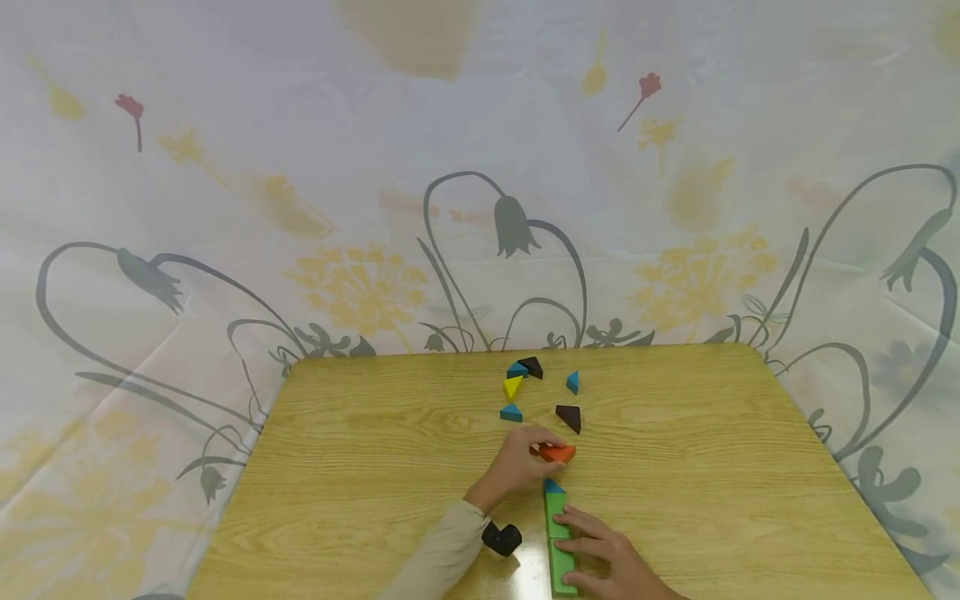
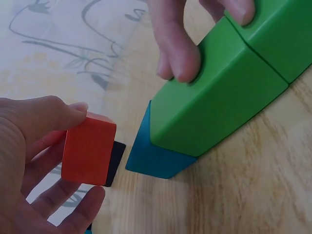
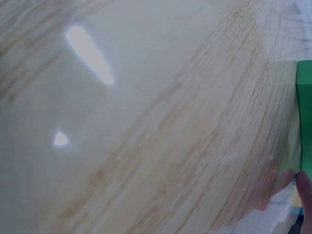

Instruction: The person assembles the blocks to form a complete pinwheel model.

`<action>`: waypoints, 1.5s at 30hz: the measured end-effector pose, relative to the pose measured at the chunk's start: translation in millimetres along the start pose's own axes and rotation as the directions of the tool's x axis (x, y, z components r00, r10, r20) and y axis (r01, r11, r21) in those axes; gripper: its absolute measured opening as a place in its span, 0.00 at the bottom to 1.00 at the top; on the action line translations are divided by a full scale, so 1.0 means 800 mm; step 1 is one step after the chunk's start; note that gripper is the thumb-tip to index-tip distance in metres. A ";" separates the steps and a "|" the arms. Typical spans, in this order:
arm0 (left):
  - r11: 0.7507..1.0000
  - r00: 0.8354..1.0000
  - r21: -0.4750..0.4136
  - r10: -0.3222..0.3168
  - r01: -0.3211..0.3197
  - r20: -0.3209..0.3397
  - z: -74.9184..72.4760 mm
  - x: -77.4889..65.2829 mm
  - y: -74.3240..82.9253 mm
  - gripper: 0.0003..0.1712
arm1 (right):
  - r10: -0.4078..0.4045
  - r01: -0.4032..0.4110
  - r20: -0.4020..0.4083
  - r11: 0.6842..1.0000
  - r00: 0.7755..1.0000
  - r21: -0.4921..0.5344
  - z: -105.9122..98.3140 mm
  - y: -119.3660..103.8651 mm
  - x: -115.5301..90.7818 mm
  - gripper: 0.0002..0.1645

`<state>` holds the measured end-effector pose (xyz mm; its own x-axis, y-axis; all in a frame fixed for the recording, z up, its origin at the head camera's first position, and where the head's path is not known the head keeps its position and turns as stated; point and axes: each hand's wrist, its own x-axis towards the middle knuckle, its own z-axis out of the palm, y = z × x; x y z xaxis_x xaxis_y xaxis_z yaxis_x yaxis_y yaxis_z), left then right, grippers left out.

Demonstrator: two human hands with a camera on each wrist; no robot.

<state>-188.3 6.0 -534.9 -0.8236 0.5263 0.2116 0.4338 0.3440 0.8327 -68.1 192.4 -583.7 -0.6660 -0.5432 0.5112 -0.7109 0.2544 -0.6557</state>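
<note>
My left hand [image 1: 517, 458] pinches an orange-red block [image 1: 557, 453] between thumb and fingers, just beyond the far end of a row of blocks. Two green blocks [image 1: 556, 521] lie end to end in that row, and a blue triangular block [image 1: 553, 487] meets the far one. In the left wrist view, a gap separates the orange-red block [image 2: 88, 150] from the blue block [image 2: 158, 158]. Spread along the right side of the green blocks, the fingers of my right hand [image 1: 611, 554] touch them. The right wrist view catches only a green block [image 3: 305, 122] and a fingertip at its edge.
Farther back on the wooden table [image 1: 375, 467] lie a yellow triangular block [image 1: 512, 387], several blue triangular blocks [image 1: 512, 413] and two dark brown blocks [image 1: 570, 418]. A flower-patterned cloth [image 1: 465, 275] hangs behind. A black device [image 1: 502, 539] sits at my left wrist.
</note>
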 end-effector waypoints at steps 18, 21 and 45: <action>0.999 0.999 0.033 -0.036 0.036 -0.004 0.024 -0.018 -0.008 0.14 | 0.030 -0.031 -0.020 0.998 0.999 -0.052 0.004 0.005 -0.004 0.24; 0.999 0.999 0.010 -0.037 0.037 -0.005 0.026 -0.020 -0.008 0.15 | 0.029 -0.030 -0.016 0.999 0.999 -0.038 0.003 0.003 -0.002 0.24; 0.995 0.994 -0.072 -0.067 0.074 0.090 0.017 -0.030 -0.026 0.09 | 0.089 -0.088 0.017 0.996 0.996 -0.011 0.002 0.004 -0.005 0.23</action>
<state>-172.9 -3.2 -564.6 -0.8146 0.5699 0.1084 0.3443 0.3247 0.8809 -67.4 194.3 -588.6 -0.7226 -0.5317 0.4418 -0.6516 0.3104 -0.6922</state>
